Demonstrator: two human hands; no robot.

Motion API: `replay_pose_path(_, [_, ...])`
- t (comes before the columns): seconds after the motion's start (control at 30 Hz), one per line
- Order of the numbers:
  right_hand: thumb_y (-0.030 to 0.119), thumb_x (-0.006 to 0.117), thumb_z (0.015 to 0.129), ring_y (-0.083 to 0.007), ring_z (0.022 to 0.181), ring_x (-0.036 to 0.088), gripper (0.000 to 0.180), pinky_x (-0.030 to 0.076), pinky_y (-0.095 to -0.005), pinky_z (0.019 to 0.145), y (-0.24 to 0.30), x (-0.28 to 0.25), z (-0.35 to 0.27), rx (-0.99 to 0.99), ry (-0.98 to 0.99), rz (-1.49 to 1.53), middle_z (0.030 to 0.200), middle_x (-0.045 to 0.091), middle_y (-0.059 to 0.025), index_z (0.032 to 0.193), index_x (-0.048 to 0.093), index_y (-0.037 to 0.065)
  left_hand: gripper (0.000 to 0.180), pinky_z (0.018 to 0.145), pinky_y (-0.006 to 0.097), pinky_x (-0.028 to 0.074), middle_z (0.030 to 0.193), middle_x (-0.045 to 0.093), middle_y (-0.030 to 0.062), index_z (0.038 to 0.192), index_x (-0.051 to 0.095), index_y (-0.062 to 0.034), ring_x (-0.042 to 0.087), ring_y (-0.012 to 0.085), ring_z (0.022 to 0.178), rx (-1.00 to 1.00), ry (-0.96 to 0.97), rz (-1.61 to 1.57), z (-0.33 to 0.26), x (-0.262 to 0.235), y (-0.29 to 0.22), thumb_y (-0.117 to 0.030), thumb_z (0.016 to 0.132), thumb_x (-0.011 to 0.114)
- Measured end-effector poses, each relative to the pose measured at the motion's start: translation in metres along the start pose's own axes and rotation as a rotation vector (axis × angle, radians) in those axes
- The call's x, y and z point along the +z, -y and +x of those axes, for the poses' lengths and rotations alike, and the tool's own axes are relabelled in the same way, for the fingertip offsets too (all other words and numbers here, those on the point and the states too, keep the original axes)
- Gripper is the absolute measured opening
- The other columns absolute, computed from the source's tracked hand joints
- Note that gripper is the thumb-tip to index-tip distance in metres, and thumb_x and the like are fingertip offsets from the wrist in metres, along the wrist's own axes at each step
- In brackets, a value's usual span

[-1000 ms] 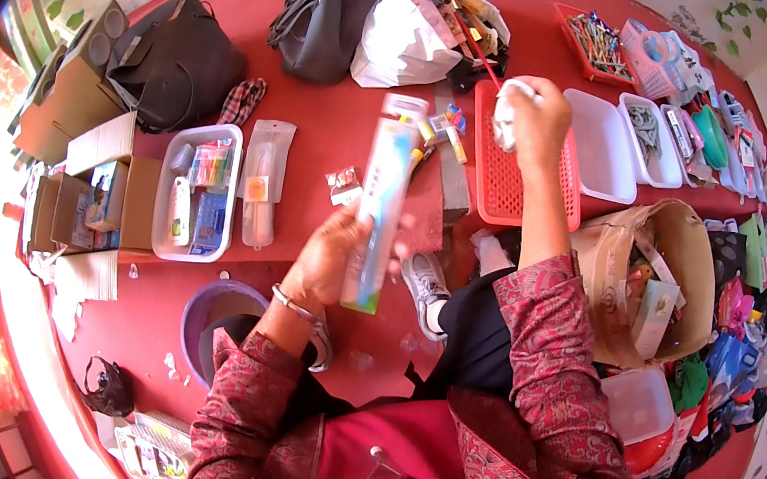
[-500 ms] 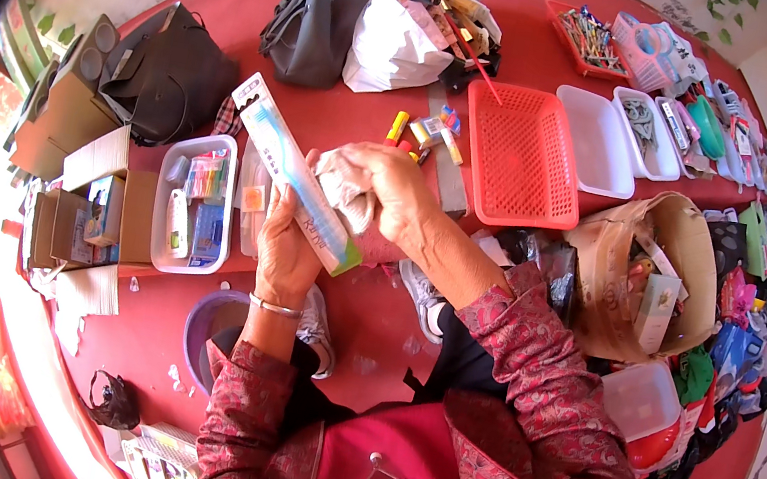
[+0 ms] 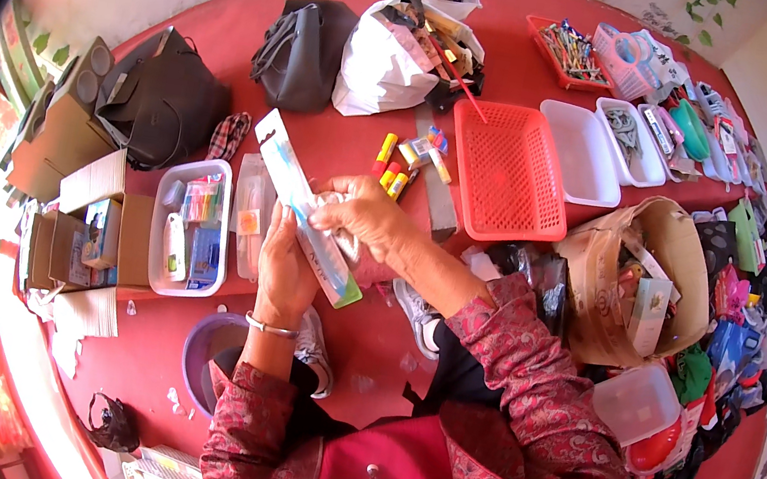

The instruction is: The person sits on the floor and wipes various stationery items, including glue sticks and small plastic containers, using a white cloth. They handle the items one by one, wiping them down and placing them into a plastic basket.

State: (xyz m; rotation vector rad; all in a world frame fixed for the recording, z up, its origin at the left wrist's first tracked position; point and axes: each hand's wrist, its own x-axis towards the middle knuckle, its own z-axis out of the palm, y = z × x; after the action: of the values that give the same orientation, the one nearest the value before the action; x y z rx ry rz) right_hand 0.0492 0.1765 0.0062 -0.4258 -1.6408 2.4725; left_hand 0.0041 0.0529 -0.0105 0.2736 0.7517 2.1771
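Observation:
A long, slim toothbrush package (image 3: 284, 157), white and pale blue with a green lower end, slants across the middle of the view. My left hand (image 3: 287, 259) grips it from below and the left, with the thumb side along its edge. On its right side, my right hand (image 3: 369, 217) is closed on a crumpled pale cloth (image 3: 350, 246) and presses it against the package face. The fingers partly cover both cloth and package. Yellow and red glue sticks (image 3: 392, 176) lie beyond my hands, beside a small heap of little items (image 3: 429, 149).
A red perforated basket (image 3: 508, 174) and white trays (image 3: 581, 151) stand to the right, near an open cardboard box (image 3: 596, 245). At left sit a filled clear bin (image 3: 158, 263), a carton (image 3: 138, 229) and dark bags (image 3: 169, 97). A purple bucket (image 3: 200, 351) stands below.
The view has tilted, so surroundings appear slightly lower. My right hand has shifted the cloth from beside the package onto its face; the left hand keeps its hold.

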Motion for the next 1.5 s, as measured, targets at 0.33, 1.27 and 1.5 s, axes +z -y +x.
replay_pose_path(0.33, [0.019, 0.061, 0.071, -0.0298, 0.073, 0.059, 0.024, 0.044, -0.0359, 0.065, 0.003, 0.034, -0.02, -0.379, 0.021, -0.708, 0.073, 0.06, -0.016, 0.082, 0.055, -0.002, 0.046, 0.086, 0.044, 0.043, 0.114, 0.05, 0.0163, 0.115, 0.041, -0.0013, 0.053, 0.0308, 0.097, 0.05, -0.12, -0.212, 0.003, 0.003, -0.007, -0.038, 0.088, 0.044])
replay_pose_path(1.27, [0.016, 0.059, 0.076, -0.0164, 0.062, 0.058, 0.014, 0.046, -0.0274, 0.058, 0.07, -0.061, 0.014, -0.486, -0.653, -0.914, 0.07, 0.061, -0.0072, 0.078, 0.06, 0.001, 0.043, 0.031, 0.018, 0.03, 0.061, 0.04, 0.0059, 0.117, 0.043, -0.0039, 0.031, 0.0089, 0.042, -0.472, 0.412, -0.394, -0.029, 0.009, -0.023, -0.036, 0.09, 0.034])
replay_pose_path(1.5, [0.015, 0.056, 0.081, -0.0095, 0.057, 0.054, 0.016, 0.044, -0.0212, 0.053, 0.044, -0.041, -0.009, 0.067, -0.149, -0.279, 0.065, 0.057, -0.0043, 0.074, 0.058, 0.0, 0.029, 0.049, 0.021, 0.037, 0.071, 0.05, 0.0001, 0.09, 0.052, -0.0048, 0.046, 0.0084, 0.057, -0.042, -0.4, 0.227, -0.009, -0.003, -0.003, -0.032, 0.082, 0.057])
